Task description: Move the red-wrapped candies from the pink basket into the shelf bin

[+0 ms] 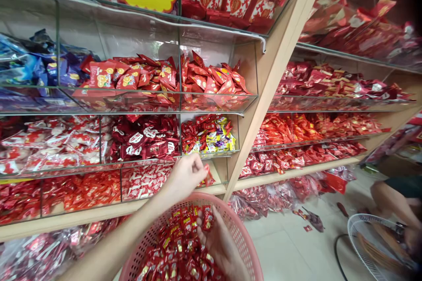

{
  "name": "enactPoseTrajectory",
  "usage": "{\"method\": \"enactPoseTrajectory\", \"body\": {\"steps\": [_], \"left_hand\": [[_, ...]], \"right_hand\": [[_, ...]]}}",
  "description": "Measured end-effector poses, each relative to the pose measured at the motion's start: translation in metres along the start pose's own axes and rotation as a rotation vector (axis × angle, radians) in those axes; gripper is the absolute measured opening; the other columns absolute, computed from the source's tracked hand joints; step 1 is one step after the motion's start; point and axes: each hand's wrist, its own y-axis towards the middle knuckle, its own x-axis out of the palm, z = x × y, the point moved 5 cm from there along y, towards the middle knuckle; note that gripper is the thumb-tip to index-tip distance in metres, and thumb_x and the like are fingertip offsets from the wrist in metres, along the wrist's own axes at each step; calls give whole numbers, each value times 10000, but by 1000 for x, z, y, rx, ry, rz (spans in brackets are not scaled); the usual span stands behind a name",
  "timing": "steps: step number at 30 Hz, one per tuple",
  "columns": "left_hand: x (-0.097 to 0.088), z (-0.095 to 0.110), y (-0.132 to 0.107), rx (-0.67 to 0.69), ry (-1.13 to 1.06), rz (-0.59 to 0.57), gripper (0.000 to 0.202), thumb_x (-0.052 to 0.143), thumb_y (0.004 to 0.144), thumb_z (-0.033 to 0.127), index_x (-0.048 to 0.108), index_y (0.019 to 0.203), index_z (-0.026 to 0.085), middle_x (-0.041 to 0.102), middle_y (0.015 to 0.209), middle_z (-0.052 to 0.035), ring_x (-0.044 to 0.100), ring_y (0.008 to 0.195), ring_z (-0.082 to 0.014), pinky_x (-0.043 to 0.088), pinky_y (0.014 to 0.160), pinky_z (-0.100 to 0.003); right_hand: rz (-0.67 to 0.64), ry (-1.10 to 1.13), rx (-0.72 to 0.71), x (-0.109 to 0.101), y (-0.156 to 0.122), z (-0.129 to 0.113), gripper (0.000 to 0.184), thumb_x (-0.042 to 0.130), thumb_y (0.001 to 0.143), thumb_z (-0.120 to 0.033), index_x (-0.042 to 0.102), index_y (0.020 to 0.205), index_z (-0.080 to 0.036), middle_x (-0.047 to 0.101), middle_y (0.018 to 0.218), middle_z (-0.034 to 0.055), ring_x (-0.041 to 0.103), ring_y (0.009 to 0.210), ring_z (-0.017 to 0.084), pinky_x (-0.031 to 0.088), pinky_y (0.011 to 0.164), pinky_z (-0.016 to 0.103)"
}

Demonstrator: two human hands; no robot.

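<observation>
left grip (187, 175) pinches candy (207, 175) by shelf (99, 213), 12 o'clock of basket (244, 237) | right grip (222, 246) cups candies (207, 219) in basket | risk: loose pinch, candy may fall to floor (290, 246)

Pink basket (242, 233), red candies (180, 246).

Red-wrapped candies (178, 250) heaped in round pink perforated basket (245, 241), approx. half full.

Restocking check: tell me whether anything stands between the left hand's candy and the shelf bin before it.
Nothing visible does. The left hand holds the red candy right at the clear shelf bin's open front edge.
</observation>
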Motion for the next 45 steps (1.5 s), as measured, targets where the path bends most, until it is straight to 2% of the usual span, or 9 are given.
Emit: {"method": "enactPoseTrajectory", "body": {"steps": [3, 8, 11, 14, 20, 25, 31, 37, 45], "left_hand": [[27, -41, -41, -225, -367, -131, 63, 490, 669, 186, 440, 639, 209, 523, 528, 60, 508, 486, -103, 365, 476, -215], [50, -87, -69, -292, -311, -184, 61, 502, 619, 158, 456, 603, 194, 500, 518, 65, 490, 495, -97, 341, 485, -216], [53, -100, -71, -314, -298, -208, 66, 515, 606, 153, 464, 590, 192, 492, 495, 70, 487, 485, -101, 344, 490, -224], [55, -106, -73, -333, -310, -209, 55, 524, 639, 193, 477, 610, 189, 502, 512, 65, 497, 498, -107, 355, 503, -232], [62, -113, -81, -396, -512, -207, 230, 657, 632, 244, 503, 791, 181, 531, 599, 79, 509, 560, -89, 383, 572, -227], [67, -114, -83, -441, -651, -236, 295, 676, 664, 288, 494, 866, 173, 571, 623, 62, 538, 543, -92, 422, 569, -243], [100, -100, -78, -320, -537, -297, 151, 632, 663, 252, 542, 741, 159, 557, 608, 36, 531, 532, -114, 426, 493, -240], [131, -112, -72, -342, -477, -148, 192, 626, 634, 250, 558, 794, 169, 551, 733, 26, 524, 581, -102, 427, 538, -233], [142, -142, -94, -508, -444, -175, 265, 535, 715, 420, 558, 797, 170, 596, 759, -16, 571, 610, -135, 431, 515, -244]], "right_hand": [[-24, -16, 24, 7, 0, 2, 294, 650, 763, -383, 635, 979, -184, 678, 868, 10, 609, 749, 107, 504, 696, 238], [-6, -75, 5, 8, -1, 10, 319, 630, 775, -408, 607, 1023, -208, 673, 961, 2, 608, 755, 108, 503, 656, 242], [38, -105, -45, 2, -1, 13, 289, 731, 695, -276, 592, 941, -214, 682, 861, -23, 609, 700, 94, 481, 618, 212], [55, -138, -110, -2, -1, 13, 381, 781, 612, -156, 552, 907, -232, 684, 813, -37, 619, 711, 100, 476, 646, 211], [84, -215, -173, -9, 0, 10, 402, 789, 597, -164, 524, 889, -245, 675, 790, -37, 618, 747, 112, 476, 685, 214], [96, -227, -106, -14, -4, 3, 303, 738, 672, -312, 588, 921, -225, 658, 898, -14, 593, 802, 131, 487, 677, 247], [-42, -277, -73, -6, -15, -10, 346, 630, 766, -425, 630, 1019, -188, 645, 1038, 52, 571, 945, 179, 486, 704, 262], [79, -281, -179, -41, -10, -21, 215, 729, 680, -310, 661, 850, -196, 652, 974, 11, 590, 897, 148, 484, 707, 233], [306, -296, -123, -97, -9, -23, 295, 795, 578, -341, 617, 765, -196, 649, 709, -30, 624, 654, 113, 511, 604, 224]]}}
